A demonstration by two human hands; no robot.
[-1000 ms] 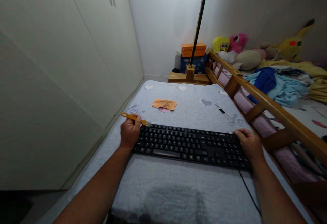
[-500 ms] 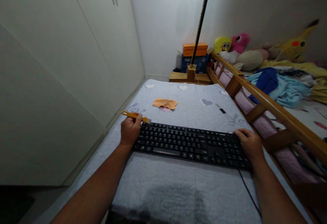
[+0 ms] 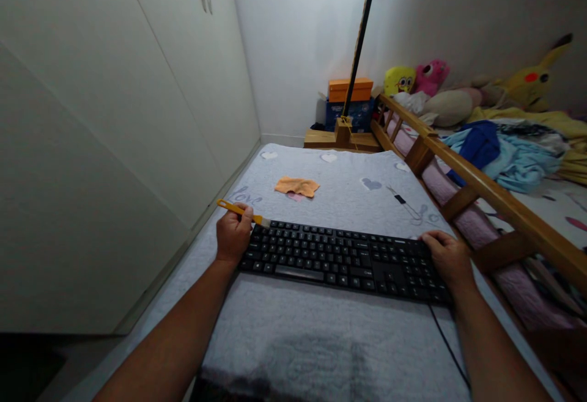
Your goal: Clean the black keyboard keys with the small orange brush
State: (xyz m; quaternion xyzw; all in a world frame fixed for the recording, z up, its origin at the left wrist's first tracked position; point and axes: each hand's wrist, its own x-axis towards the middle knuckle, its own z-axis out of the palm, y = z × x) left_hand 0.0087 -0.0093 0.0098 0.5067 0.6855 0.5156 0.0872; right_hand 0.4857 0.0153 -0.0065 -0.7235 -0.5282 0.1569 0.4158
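A black keyboard (image 3: 316, 255) lies across the pale quilted cover (image 3: 293, 322), its cable running off at the lower right. My left hand (image 3: 233, 234), at the keyboard's left end, is closed on a small brush (image 3: 229, 206) with a yellow handle. The pale bristles point right and rest at the top left corner keys. At the opposite end my right hand (image 3: 448, 261) grips the keyboard's right edge, thumb toward the top corner. Beyond the keyboard an orange cloth (image 3: 297, 186) lies crumpled. A thin metal tool with a black slider (image 3: 400, 200) lies farther right.
A wooden bed rail (image 3: 495, 182) runs along the right side, with clothes and plush toys (image 3: 431, 77) behind it. White cabinet doors (image 3: 137, 145) line the left. At the far end stand a black pole (image 3: 360, 41) on a wooden base and stacked boxes (image 3: 350, 90).
The brush has dipped slightly, its bristles shifting a little down and left onto the corner keys. My right hand and the keyboard stay in place.
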